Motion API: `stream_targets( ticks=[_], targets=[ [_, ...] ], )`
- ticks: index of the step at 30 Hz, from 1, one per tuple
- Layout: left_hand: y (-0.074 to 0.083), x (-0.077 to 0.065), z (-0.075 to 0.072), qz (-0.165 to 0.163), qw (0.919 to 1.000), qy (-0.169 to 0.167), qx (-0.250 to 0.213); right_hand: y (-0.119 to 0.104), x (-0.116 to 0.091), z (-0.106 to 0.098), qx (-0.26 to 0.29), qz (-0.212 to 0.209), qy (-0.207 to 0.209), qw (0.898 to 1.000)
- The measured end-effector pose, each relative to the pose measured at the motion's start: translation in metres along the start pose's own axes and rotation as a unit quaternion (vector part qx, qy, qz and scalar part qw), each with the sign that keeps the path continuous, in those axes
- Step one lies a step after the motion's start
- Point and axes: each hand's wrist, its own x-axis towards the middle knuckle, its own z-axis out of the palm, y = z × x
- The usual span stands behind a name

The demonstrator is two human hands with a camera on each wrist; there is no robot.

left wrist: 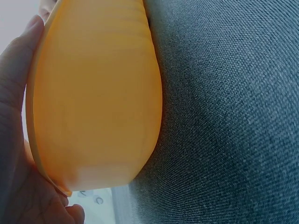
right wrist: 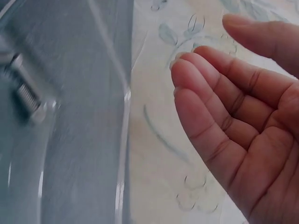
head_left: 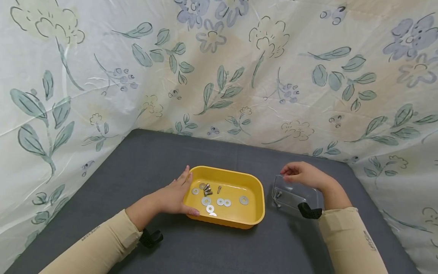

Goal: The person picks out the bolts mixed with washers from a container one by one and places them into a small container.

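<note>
2 sleeves (head_left: 349,236), lettering (head_left: 90,233) unclear, left hand (head_left: 173,196) holding yellow tray (head_left: 233,189)

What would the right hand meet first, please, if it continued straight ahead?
The right hand would likely meet the clear container first, though depth is unclear and it might pass above.

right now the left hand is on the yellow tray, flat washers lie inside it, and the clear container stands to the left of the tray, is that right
One slip: the clear container stands to the right of the yellow tray, as the head view shows. The left hand is on the tray, and flat washers lie inside it.
</note>
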Motion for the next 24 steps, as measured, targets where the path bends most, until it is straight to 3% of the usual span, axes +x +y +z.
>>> stream_targets(
  ticks=[9,16,24],
  targets=[
    [0.001,-0.001,-0.001,-0.001,1.0000,-0.002,-0.002,-0.034,0.023,0.002,0.002,-0.025,-0.010,1.000],
    [0.001,-0.002,0.000,0.002,0.9999,-0.001,-0.013,-0.062,0.044,0.012,-0.032,-0.045,-0.012,0.998],
    [0.001,-0.001,-0.001,0.001,0.9999,-0.002,-0.011,-0.085,0.062,0.025,-0.029,-0.068,-0.024,0.997]
  ],
)
